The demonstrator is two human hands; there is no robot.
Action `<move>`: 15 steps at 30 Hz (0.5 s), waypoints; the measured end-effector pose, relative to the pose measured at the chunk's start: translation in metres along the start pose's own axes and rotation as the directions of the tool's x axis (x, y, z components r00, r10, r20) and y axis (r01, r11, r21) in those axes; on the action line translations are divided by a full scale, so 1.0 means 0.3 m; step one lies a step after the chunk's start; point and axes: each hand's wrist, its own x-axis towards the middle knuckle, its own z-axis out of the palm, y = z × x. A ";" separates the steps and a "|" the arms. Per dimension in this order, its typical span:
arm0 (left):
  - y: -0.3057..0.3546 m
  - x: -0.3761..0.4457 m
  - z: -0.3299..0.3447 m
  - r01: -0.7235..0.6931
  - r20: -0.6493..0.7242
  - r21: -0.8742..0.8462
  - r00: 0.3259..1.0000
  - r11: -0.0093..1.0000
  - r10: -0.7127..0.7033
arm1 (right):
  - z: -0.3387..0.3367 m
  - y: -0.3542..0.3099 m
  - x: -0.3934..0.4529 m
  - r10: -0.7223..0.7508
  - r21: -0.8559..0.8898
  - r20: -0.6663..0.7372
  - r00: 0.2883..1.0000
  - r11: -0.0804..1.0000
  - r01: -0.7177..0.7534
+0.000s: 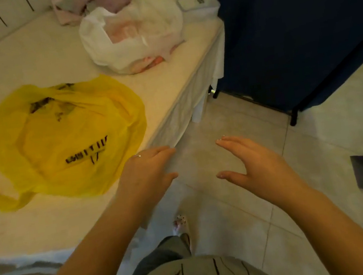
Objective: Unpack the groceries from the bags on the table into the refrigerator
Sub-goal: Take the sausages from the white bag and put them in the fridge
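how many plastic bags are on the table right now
2, maybe more. A flat yellow bag lies on the near part of the table; a fuller white bag sits farther back near the right edge. Pinkish material behind it is too blurred to identify.

Dim, warm yellowish light; soft motion blur, wide-angle edge distortion.

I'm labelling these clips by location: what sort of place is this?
Probably a home kitchen or dining corner: a cloth-covered table holding a flat yellow bag and a fuller white bag, over a tiled floor, with both hands empty.
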 end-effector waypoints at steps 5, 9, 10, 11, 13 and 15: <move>-0.150 0.330 -0.062 0.044 -0.048 -0.012 0.998 0.999 -0.045 | -0.129 0.050 0.360 -0.039 0.022 -0.012 0.999 0.999 0.040; -0.238 0.518 -0.093 0.099 -0.124 -0.028 0.987 0.995 -0.102 | -0.189 0.086 0.614 -0.085 0.038 -0.010 0.996 0.996 0.085; -0.254 0.548 -0.097 0.107 -0.143 -0.033 0.984 0.994 -0.111 | -0.200 0.094 0.664 -0.102 0.047 -0.015 0.995 0.994 0.103; -0.269 0.574 -0.098 0.116 -0.152 -0.026 0.981 0.993 -0.118 | -0.212 0.100 0.712 -0.119 0.052 -0.015 0.993 0.991 0.120; -0.315 0.648 -0.086 0.162 -0.165 -0.011 0.973 0.987 -0.161 | -0.240 0.127 0.843 -0.144 0.090 0.028 0.989 0.986 0.141; -0.354 0.737 -0.077 0.200 -0.200 0.012 0.960 0.980 -0.194 | -0.266 0.164 0.983 -0.192 0.077 0.041 0.980 0.979 0.189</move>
